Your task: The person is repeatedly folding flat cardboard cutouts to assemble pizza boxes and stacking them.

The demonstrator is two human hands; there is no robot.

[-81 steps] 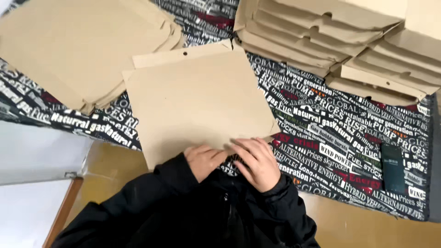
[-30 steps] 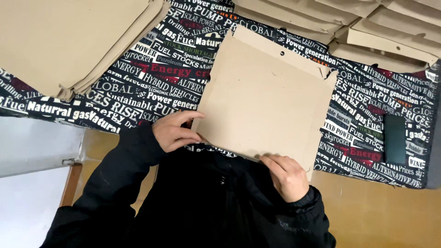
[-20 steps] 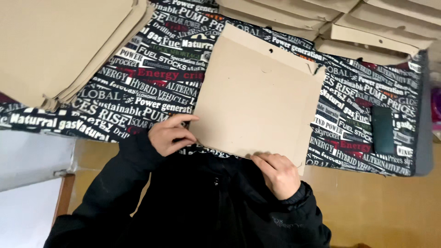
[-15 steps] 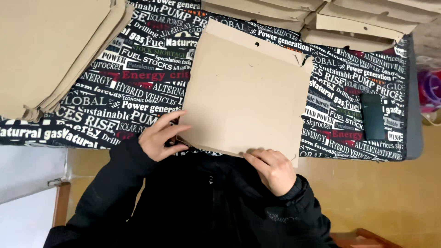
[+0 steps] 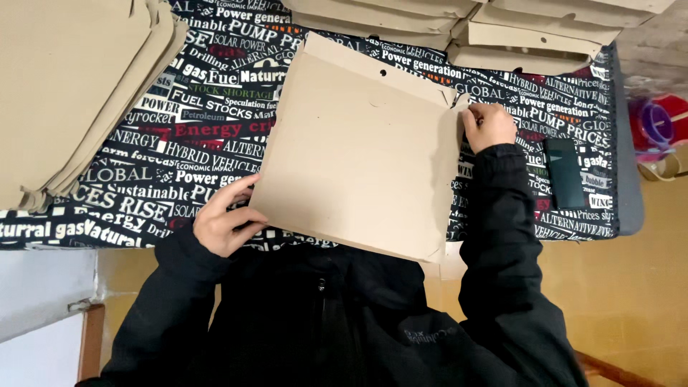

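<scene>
A flat brown cardboard box blank lies tilted on a table covered with a black printed cloth. My left hand grips the blank's near left corner, thumb on top. At the far right corner my right hand pinches a small side flap of the blank. Both arms wear black jacket sleeves.
A pile of flat cardboard blanks fills the left of the table. Several folded cardboard boxes are stacked along the far edge. A dark phone lies on the cloth at the right. Beyond the table's right end are red and purple objects.
My right hand moved from the blank's near edge up to its far right corner and took hold of the side flap. My left hand stays on the near left corner.
</scene>
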